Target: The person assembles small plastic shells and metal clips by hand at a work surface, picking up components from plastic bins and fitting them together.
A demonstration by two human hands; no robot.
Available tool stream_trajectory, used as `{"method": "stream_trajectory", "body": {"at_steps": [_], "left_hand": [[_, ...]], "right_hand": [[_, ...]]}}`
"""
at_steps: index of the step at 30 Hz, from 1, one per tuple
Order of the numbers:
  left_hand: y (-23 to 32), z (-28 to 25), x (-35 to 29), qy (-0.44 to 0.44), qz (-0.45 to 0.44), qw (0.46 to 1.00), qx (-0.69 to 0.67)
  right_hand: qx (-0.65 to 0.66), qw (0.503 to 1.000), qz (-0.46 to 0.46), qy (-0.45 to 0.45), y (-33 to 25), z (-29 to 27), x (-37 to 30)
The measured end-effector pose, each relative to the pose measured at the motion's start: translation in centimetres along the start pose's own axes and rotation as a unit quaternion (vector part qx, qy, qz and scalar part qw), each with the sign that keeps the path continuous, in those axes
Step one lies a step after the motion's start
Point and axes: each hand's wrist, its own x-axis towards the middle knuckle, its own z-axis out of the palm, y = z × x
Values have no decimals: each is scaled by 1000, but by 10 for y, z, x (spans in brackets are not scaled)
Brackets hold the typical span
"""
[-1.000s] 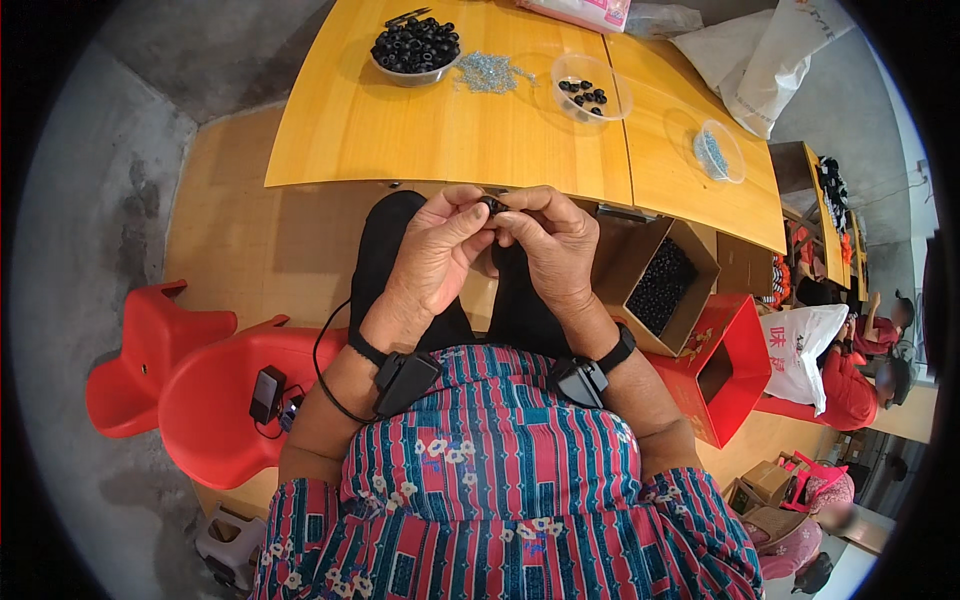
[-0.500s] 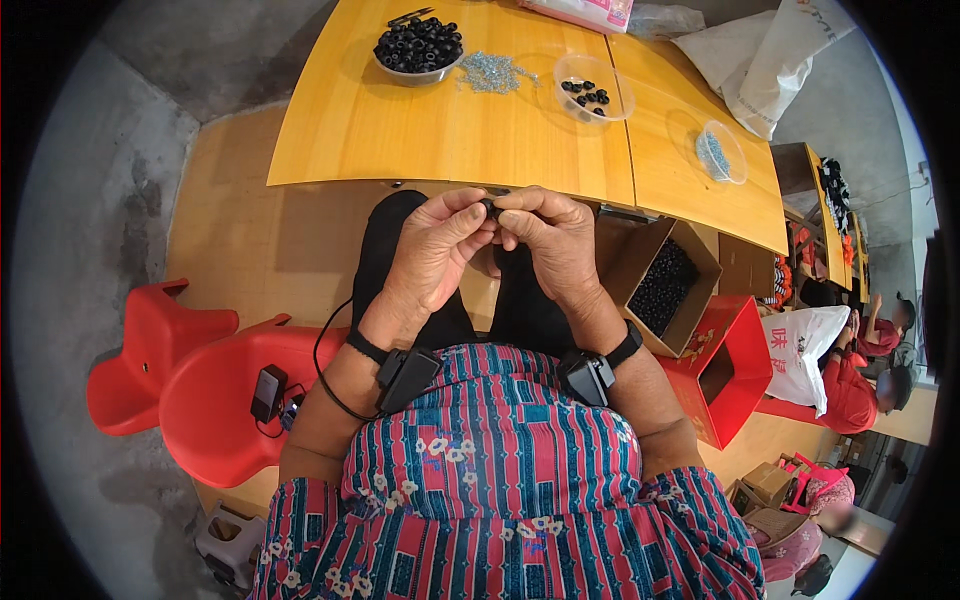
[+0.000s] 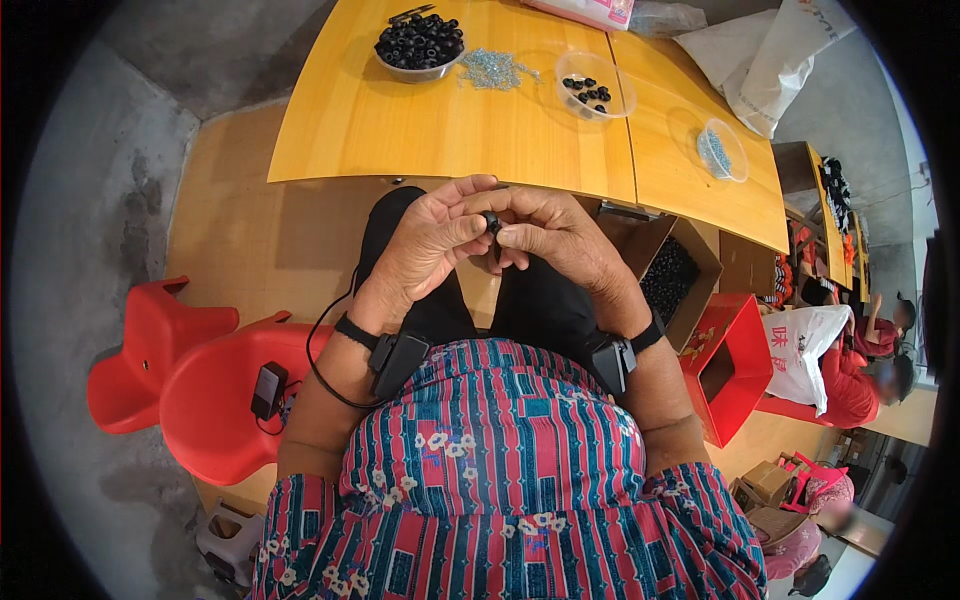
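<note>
In front of my lap, just below the near edge of the table, a small round black part [image 3: 491, 222] is held between my two hands. The thumb and fingers of my left hand [image 3: 428, 248] pinch it from the left. From the other side, my right hand [image 3: 562, 238] has its thumb and curled fingers on it. Its far side is covered by the fingers. Similar black parts [image 3: 420, 40] are heaped in a bowl on the table. Beside that bowl lies a loose pile of tiny clear bluish pieces [image 3: 493, 69].
A clear bowl [image 3: 626, 96] with several black parts and a small clear cup [image 3: 738, 170] of bluish pieces stand on the table [image 3: 400, 140]. Right of my knees are a carton [image 3: 700, 300] of black parts and a red box [image 3: 725, 400]. Red chairs [image 3: 215, 400] stand left; people sit far right.
Both hands have turned a little around the black part, so more of it shows. My left index finger has lifted, and my right wrist has moved outward to the right.
</note>
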Motion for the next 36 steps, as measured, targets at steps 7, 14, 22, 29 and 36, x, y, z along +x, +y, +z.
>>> {"method": "stream_trajectory", "body": {"at_steps": [7,14,22,29,36], "left_hand": [[-4,-5,0,13,12,1000,25],[-10,15,-3,20,42,998,-43],[-18,13,-3,27,46,996,-67],[-20,-7,1,30,21,994,-98],[-20,-13,1,1,20,996,-91]], "right_hand": [[33,999,0,2,2,-1,0],[-157,979,-54,117,8,15,-2],[-256,951,-121,125,10,11,3],[-108,991,-21,70,14,3,2],[-17,998,-27,59,20,0,2]]}}
